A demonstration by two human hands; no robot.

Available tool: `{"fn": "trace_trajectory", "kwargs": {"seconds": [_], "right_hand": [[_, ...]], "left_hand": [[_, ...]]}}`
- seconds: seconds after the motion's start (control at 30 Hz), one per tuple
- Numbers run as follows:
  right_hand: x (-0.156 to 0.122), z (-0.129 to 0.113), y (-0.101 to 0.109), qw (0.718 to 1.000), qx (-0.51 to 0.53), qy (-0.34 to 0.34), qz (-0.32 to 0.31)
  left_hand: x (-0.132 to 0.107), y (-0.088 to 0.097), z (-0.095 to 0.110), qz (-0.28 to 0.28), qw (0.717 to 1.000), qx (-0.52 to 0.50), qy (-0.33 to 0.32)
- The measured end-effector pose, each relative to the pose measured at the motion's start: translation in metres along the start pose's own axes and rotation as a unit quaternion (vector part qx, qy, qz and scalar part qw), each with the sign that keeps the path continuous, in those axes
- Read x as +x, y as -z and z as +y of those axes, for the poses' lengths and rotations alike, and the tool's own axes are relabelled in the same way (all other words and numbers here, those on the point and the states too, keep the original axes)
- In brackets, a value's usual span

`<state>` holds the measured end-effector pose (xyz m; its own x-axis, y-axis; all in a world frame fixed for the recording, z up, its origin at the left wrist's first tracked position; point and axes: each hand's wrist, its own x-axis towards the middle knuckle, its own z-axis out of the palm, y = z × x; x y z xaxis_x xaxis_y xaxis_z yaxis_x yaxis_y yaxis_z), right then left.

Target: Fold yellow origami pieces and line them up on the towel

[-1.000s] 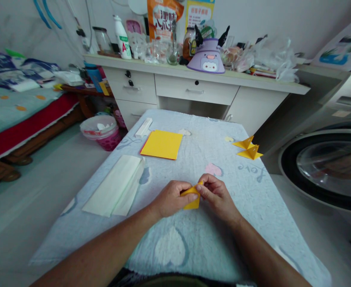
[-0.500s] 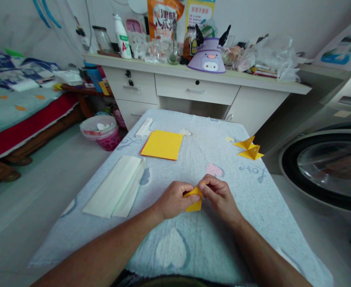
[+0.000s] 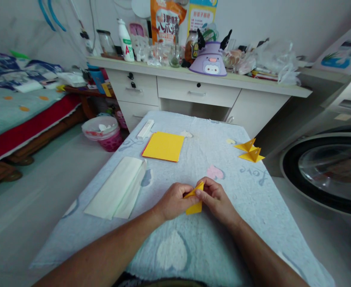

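Both my hands meet over the middle of a table covered with a pale blue cloth (image 3: 211, 247). My left hand (image 3: 173, 201) and my right hand (image 3: 217, 199) each pinch a small folded piece of yellow paper (image 3: 195, 199), fingers closed on its edges. The piece stands just above the cloth, its top point up between my thumbs. A stack of flat yellow paper sheets (image 3: 163, 146) lies farther back on the left. Two finished yellow folded shapes (image 3: 249, 150) sit at the right edge of the cloth.
A folded white cloth (image 3: 117, 193) lies on the table's left side, a small white box (image 3: 145, 129) at the far left corner. A cluttered white desk (image 3: 199, 85) stands behind. A pink waste basket (image 3: 102, 132) and a bed (image 3: 20, 115) are left, a washing machine (image 3: 327, 167) right.
My fingers have shifted on the yellow piece, and its pointed top now shows more between my thumbs. The hands stay in the same spot on the cloth.
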<state>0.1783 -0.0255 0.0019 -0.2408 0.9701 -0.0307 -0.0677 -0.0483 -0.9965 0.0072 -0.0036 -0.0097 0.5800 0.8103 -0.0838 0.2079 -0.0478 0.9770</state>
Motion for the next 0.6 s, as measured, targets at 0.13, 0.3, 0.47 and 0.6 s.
{"fn": "trace_trajectory", "kwargs": {"seconds": [0.13, 0.3, 0.47, 0.6], "right_hand": [[0.0003, 0.0008, -0.0002, 1.0, 0.006, 0.005, 0.01], [-0.0008, 0.0007, 0.0051, 0.999, 0.009, 0.017, 0.04], [0.0002, 0.0013, 0.0, 0.999, 0.044, -0.003, -0.01], [0.0027, 0.0075, -0.0028, 0.999, 0.01, -0.003, -0.044]], "left_hand": [[-0.0003, 0.0007, 0.0006, 0.012, 1.0, -0.008, -0.012], [-0.0024, 0.004, 0.0011, 0.024, 0.998, -0.047, -0.016], [-0.0015, 0.0062, 0.0027, 0.072, 0.994, -0.076, -0.017], [-0.0004, 0.0091, 0.0043, 0.105, 0.986, -0.125, -0.022]]}}
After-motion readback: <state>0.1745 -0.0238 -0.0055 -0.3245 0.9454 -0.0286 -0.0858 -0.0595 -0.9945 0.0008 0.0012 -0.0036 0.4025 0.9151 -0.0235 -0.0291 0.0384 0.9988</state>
